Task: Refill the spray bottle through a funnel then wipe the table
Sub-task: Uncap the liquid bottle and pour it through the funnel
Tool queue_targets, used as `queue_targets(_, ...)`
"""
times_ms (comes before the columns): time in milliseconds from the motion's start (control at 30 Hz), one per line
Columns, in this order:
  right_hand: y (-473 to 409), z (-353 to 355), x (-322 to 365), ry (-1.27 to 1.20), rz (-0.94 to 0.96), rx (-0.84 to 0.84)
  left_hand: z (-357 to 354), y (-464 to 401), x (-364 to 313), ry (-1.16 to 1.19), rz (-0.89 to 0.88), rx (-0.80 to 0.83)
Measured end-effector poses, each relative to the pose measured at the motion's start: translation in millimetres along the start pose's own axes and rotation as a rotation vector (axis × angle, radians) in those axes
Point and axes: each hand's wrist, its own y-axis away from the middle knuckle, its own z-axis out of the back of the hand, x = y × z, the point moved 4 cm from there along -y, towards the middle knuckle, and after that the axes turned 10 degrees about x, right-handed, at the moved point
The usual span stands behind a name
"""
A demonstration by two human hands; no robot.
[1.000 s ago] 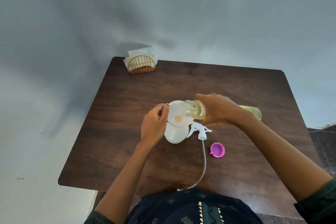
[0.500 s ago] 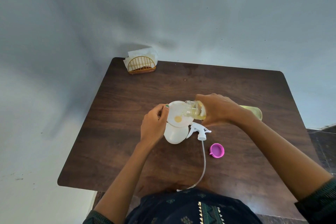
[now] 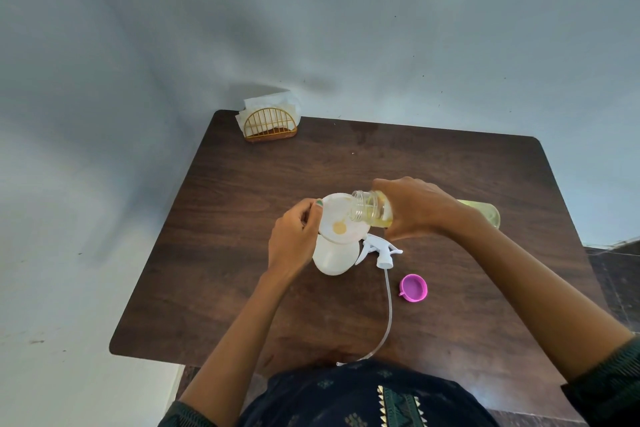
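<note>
A white spray bottle [image 3: 334,258] stands mid-table with a white funnel [image 3: 337,218] sitting in its neck. Yellow liquid pools at the funnel's centre. My left hand [image 3: 294,239] pinches the funnel's left rim. A clear bottle of yellow liquid [image 3: 372,211] lies tipped on its side, its open mouth over the funnel, and my right hand [image 3: 417,208] grips it. The white trigger sprayer head [image 3: 379,250] with its long dip tube lies on the table just right of the spray bottle.
A pink cap [image 3: 413,288] lies upturned right of the tube. A gold napkin holder [image 3: 270,124] with white napkins stands at the far left corner of the dark wooden table [image 3: 242,288]. A blue-grey wall rises behind and to the left.
Almost nothing has moved; both hands keep their hold. The tipped bottle stays over the funnel with liquid still in the funnel's centre.
</note>
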Motion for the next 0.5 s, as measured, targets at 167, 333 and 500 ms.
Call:
queue_targets(167,0.3,0.2,0.3,-0.005,0.003,0.003,0.4,0.7,-0.5,0.008,0.005,-0.003)
queue_targets(333,0.4,-0.3,1.3,-0.013,0.006,0.017,0.0,0.4,0.3,0.014,0.013,-0.008)
queue_targets(500,0.7,1.1,1.8,-0.012,0.001,0.01,-0.4,-1.3,1.4,0.013,0.018,-0.005)
